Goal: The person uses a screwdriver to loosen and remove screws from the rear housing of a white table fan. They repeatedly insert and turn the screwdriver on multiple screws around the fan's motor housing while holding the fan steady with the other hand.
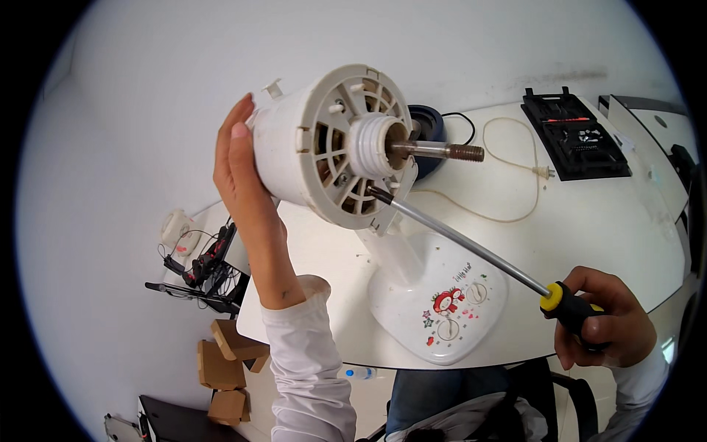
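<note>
A white electric fan's motor housing (283, 151) stands on its neck above a white base (401, 324) with cartoon decorations and two round dials. A metal shaft (434, 150) with a rusty threaded end sticks out of the housing's slotted front. My left hand (243, 158) rests against the housing's left side, fingers stretched upward along it. In my right hand (615, 320) is a long screwdriver (471, 247), gripped by its black and yellow handle. The screwdriver's tip meets the lower part of the housing's front grille; whether it sits in a screw cannot be made out.
On the white table (589, 228) lie a pale power cord (508, 219) and an open black tool case (578, 140) at the back right. A dark blue round object (429, 129) sits behind the housing. Cardboard boxes (221, 365) and a bottle (361, 373) are on the floor.
</note>
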A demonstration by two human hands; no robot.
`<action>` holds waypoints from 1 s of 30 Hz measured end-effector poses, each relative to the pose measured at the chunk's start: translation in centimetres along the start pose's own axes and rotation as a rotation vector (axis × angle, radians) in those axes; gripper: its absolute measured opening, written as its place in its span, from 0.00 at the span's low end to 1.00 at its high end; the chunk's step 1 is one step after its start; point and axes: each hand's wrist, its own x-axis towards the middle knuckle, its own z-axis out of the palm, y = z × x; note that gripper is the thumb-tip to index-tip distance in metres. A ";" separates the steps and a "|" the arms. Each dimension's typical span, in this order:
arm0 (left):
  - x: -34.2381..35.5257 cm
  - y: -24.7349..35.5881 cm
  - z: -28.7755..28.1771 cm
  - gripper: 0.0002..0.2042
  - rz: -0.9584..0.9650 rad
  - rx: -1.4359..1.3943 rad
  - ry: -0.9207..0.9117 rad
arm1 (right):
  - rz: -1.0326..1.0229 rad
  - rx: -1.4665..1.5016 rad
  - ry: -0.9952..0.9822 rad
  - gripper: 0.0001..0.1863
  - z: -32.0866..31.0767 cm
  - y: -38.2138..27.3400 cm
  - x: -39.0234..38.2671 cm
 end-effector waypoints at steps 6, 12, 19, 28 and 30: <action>-3.4 2.5 -0.1 0.18 0.601 0.391 0.148 | -0.036 -0.023 -0.014 0.23 -2.1 2.3 0.0; -7.2 5.5 2.4 0.11 0.861 0.830 -0.063 | -0.086 0.126 -0.018 0.22 -4.0 5.1 0.5; -7.5 4.8 3.1 0.13 0.673 0.834 -0.042 | -0.070 0.288 0.182 0.24 -6.3 7.3 0.9; -7.1 4.0 4.3 0.27 0.492 0.549 0.014 | -0.246 0.197 0.438 0.30 -9.2 10.3 0.6; -7.3 3.8 4.5 0.26 0.482 0.529 0.043 | -0.206 0.202 0.381 0.25 -8.9 9.5 -0.2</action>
